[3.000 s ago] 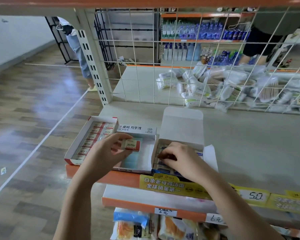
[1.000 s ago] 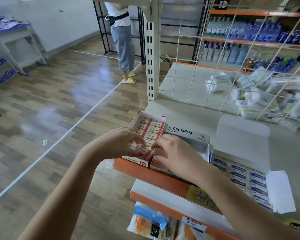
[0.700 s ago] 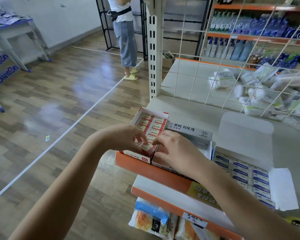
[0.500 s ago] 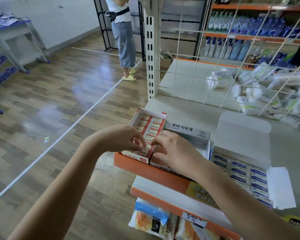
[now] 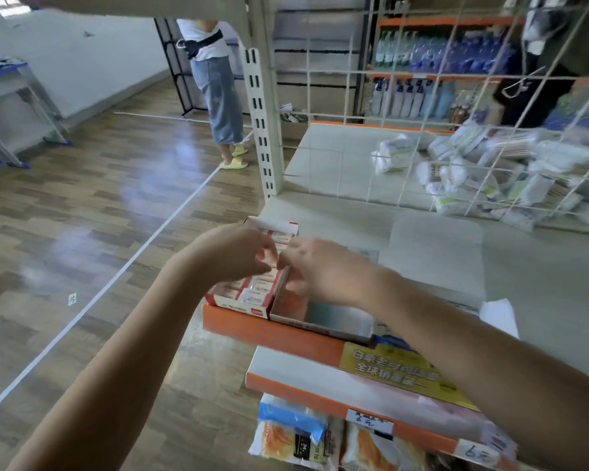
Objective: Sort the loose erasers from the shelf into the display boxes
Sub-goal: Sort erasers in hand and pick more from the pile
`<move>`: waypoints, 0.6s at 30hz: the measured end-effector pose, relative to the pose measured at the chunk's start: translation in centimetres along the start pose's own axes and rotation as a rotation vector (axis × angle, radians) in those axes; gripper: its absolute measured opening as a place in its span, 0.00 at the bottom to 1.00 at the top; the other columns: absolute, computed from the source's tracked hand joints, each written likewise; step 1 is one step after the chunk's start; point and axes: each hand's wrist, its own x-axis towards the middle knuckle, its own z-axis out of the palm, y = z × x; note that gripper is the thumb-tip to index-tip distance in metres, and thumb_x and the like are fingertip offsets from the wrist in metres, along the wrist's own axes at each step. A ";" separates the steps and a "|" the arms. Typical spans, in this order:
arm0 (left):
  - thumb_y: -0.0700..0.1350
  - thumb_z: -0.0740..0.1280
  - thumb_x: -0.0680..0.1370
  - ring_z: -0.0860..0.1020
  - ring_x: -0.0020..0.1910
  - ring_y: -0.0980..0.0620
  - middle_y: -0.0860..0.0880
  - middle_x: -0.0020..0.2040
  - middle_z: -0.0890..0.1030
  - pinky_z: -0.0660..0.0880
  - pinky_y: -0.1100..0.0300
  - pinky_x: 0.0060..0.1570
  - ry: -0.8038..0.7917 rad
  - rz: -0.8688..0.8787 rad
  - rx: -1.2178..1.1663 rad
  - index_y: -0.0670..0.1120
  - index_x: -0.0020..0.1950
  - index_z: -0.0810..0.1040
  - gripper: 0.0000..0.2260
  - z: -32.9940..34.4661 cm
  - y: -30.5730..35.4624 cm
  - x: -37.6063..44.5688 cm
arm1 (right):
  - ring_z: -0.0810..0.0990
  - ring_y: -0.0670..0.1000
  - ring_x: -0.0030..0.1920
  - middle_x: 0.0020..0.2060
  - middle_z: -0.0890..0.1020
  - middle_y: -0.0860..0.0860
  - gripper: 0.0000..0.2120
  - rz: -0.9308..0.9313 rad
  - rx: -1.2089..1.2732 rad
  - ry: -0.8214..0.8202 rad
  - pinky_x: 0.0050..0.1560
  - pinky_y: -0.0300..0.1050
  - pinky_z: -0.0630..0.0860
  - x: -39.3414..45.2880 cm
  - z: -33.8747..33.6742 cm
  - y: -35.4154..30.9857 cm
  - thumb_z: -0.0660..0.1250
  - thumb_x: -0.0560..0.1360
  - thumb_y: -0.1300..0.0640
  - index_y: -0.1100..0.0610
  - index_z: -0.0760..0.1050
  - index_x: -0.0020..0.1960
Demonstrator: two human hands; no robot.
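Both hands — left hand [image 5: 233, 254] and right hand [image 5: 323, 270] — meet mid-frame, pinching an eraser [image 5: 268, 256] above the nearly full red box [image 5: 249, 294]; the neighbouring white box [image 5: 323, 317] looks mostly empty.

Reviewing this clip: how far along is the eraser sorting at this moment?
Well under way, not finished. Done: the red display box at the shelf's left front corner holds rows of red-labelled erasers. In hand: the left hand and right hand meet over that box, fingers around a small reddish piece, too blurred to identify. Left: the middle box beside it looks mostly empty at its front.
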 end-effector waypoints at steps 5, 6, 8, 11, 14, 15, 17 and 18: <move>0.53 0.63 0.77 0.75 0.58 0.49 0.50 0.58 0.78 0.72 0.56 0.57 0.204 0.062 0.157 0.53 0.61 0.75 0.14 -1.9 6.5 4.5 | 0.71 0.54 0.62 0.60 0.73 0.53 0.18 0.176 -0.122 0.125 0.57 0.46 0.69 -3.3 -4.1 6.3 0.63 0.77 0.51 0.56 0.71 0.64; 0.54 0.62 0.78 0.74 0.60 0.49 0.50 0.59 0.77 0.70 0.57 0.56 0.239 0.091 0.199 0.52 0.63 0.74 0.15 -1.9 8.4 5.7 | 0.70 0.55 0.62 0.61 0.73 0.54 0.19 0.235 -0.133 0.140 0.58 0.47 0.70 -4.5 -4.8 7.9 0.63 0.77 0.50 0.56 0.71 0.65; 0.56 0.60 0.78 0.72 0.61 0.48 0.48 0.61 0.75 0.69 0.55 0.56 0.286 0.167 0.262 0.52 0.65 0.71 0.17 -1.9 12.6 8.0 | 0.70 0.55 0.62 0.60 0.74 0.54 0.19 0.368 -0.163 0.152 0.59 0.48 0.70 -7.5 -5.8 11.2 0.63 0.77 0.50 0.56 0.71 0.65; 0.58 0.58 0.78 0.70 0.63 0.46 0.47 0.63 0.73 0.68 0.51 0.58 0.294 0.297 0.330 0.51 0.68 0.67 0.21 -1.9 19.5 11.1 | 0.72 0.56 0.60 0.59 0.74 0.56 0.18 0.600 -0.168 0.150 0.57 0.49 0.73 -13.3 -6.7 15.9 0.63 0.76 0.51 0.58 0.72 0.63; 0.58 0.58 0.78 0.67 0.65 0.46 0.47 0.66 0.70 0.67 0.50 0.60 0.287 0.454 0.323 0.51 0.70 0.64 0.22 -2.0 27.4 13.2 | 0.73 0.57 0.61 0.61 0.74 0.57 0.19 0.823 -0.123 0.179 0.58 0.50 0.73 -20.6 -6.8 19.9 0.64 0.75 0.51 0.57 0.71 0.64; 0.59 0.58 0.79 0.66 0.67 0.45 0.47 0.67 0.69 0.66 0.50 0.61 0.273 0.504 0.310 0.51 0.71 0.64 0.23 -2.0 30.3 13.7 | 0.72 0.57 0.63 0.63 0.73 0.57 0.20 0.895 -0.113 0.176 0.60 0.50 0.72 -23.2 -6.7 21.0 0.64 0.76 0.51 0.57 0.70 0.65; 0.59 0.58 0.78 0.64 0.68 0.45 0.47 0.69 0.67 0.64 0.50 0.63 0.235 0.606 0.283 0.52 0.71 0.63 0.23 -1.5 36.1 14.6 | 0.69 0.57 0.66 0.66 0.71 0.56 0.22 1.019 -0.092 0.168 0.64 0.49 0.68 -28.5 -6.1 23.0 0.63 0.76 0.50 0.55 0.67 0.68; 0.59 0.58 0.78 0.65 0.68 0.45 0.47 0.69 0.67 0.64 0.49 0.64 0.217 0.661 0.275 0.52 0.71 0.63 0.24 -1.1 39.0 14.9 | 0.67 0.56 0.67 0.67 0.69 0.55 0.23 1.070 -0.082 0.164 0.66 0.49 0.66 -31.1 -5.8 23.9 0.62 0.77 0.50 0.54 0.66 0.70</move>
